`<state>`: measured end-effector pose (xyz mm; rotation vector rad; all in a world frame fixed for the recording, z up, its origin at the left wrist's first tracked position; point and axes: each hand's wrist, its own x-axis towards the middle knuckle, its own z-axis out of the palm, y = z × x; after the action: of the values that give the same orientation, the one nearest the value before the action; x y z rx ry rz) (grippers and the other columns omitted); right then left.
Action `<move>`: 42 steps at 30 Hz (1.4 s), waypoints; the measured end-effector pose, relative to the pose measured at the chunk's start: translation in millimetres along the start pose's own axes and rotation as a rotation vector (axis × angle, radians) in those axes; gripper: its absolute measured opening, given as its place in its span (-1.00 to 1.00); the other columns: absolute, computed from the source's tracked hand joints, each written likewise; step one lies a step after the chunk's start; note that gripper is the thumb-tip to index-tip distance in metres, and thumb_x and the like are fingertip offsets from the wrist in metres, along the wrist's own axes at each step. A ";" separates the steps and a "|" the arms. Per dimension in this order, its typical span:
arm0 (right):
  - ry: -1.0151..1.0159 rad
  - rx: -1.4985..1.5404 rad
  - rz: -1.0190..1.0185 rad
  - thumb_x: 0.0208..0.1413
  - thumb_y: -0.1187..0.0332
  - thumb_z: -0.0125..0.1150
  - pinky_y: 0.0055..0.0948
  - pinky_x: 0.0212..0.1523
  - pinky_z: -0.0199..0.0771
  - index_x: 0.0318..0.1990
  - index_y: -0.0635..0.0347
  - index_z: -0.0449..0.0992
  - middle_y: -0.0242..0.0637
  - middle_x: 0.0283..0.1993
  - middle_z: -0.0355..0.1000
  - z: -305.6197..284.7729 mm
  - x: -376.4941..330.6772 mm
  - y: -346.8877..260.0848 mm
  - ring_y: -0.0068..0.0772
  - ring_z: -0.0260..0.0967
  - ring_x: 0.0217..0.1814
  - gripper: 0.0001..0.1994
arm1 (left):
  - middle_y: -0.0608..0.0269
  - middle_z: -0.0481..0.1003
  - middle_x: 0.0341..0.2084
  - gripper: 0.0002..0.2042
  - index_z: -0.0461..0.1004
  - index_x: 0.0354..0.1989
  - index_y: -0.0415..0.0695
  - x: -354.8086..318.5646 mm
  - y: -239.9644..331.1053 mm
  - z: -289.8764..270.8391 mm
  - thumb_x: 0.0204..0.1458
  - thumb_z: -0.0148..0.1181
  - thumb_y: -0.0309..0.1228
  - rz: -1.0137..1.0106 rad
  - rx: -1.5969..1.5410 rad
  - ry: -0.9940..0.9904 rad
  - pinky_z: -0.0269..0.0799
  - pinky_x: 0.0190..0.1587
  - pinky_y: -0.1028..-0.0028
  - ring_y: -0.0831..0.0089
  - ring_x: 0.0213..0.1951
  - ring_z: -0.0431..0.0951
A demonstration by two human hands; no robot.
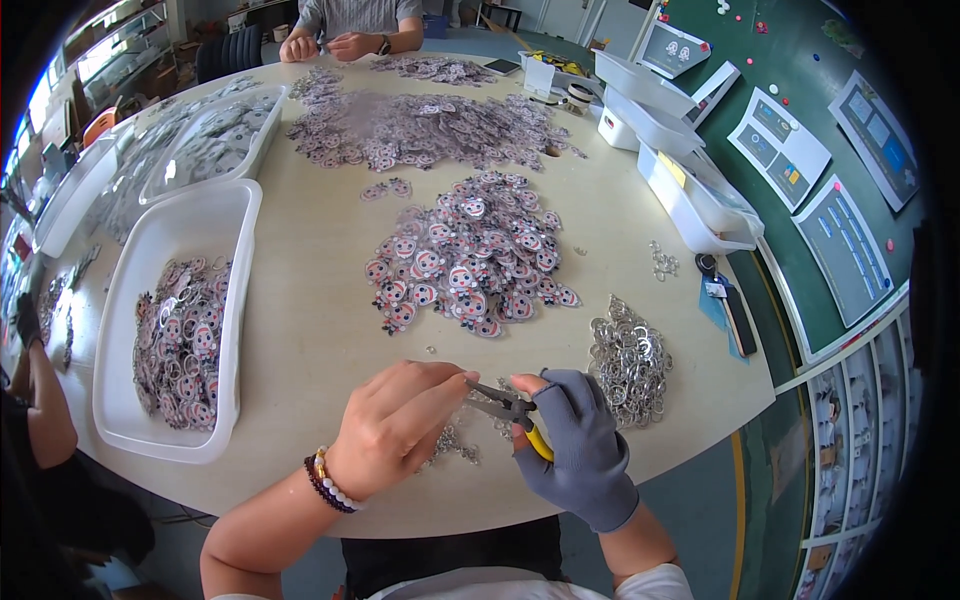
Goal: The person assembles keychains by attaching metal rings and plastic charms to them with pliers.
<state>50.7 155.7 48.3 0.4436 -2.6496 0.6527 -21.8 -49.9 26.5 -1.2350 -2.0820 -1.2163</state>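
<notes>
The bare left hand (395,425), beaded bracelets at its wrist, pinches its fingertips shut around something too small to make out, right at the metal tips of the yellow-handled pliers (512,412). The right hand (578,445), in a grey knit fingerless glove, grips the pliers' handles closed. Shiny metal rings (630,360) lie heaped just beside it on the smooth pale table (310,330).

Counting it up: one pair of yellow-handled pliers (515,415), one heap of metal rings (630,360), two big piles of cartoon charms (470,260), three white tubs on the left (225,340), three white trays far right (690,215).
</notes>
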 end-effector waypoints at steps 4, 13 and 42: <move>-0.008 -0.032 0.009 -0.13 0.42 0.29 -0.25 -0.30 0.39 -0.06 0.24 0.43 -0.19 -0.26 0.35 1.7 -0.1 -2.6 -0.14 0.35 -0.29 -0.60 | 0.09 0.54 -0.31 -0.66 0.51 -0.17 -0.29 0.1 1.4 3.0 -0.21 0.18 -0.76 -0.035 0.016 0.023 0.48 -0.33 0.37 0.23 -0.34 0.55; -0.033 0.036 0.005 -0.09 0.38 0.30 -0.29 -0.37 0.42 -0.13 0.22 0.45 -0.23 -0.30 0.35 0.8 -0.6 4.1 -0.20 0.36 -0.35 -0.68 | 0.04 0.51 -0.24 -0.58 0.48 -0.14 -0.31 -1.9 0.8 -0.3 -0.33 0.20 -0.65 -0.010 -0.004 -0.050 0.47 -0.20 0.30 0.14 -0.27 0.54; 0.165 -0.040 -0.061 -0.09 0.27 0.33 -0.29 -0.40 0.37 -0.19 0.16 0.45 -0.25 -0.30 0.35 17.0 -2.5 4.4 -0.19 0.34 -0.37 -0.69 | 0.07 0.52 -0.35 -0.61 0.52 -0.12 -0.29 1.9 5.9 -3.9 -0.25 0.15 -0.70 -0.101 -0.122 0.028 0.47 -0.33 0.37 0.21 -0.37 0.54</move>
<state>46.4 151.4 31.6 0.4380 -2.4787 0.5898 -18.0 -51.0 32.6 -1.1700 -2.0988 -1.4164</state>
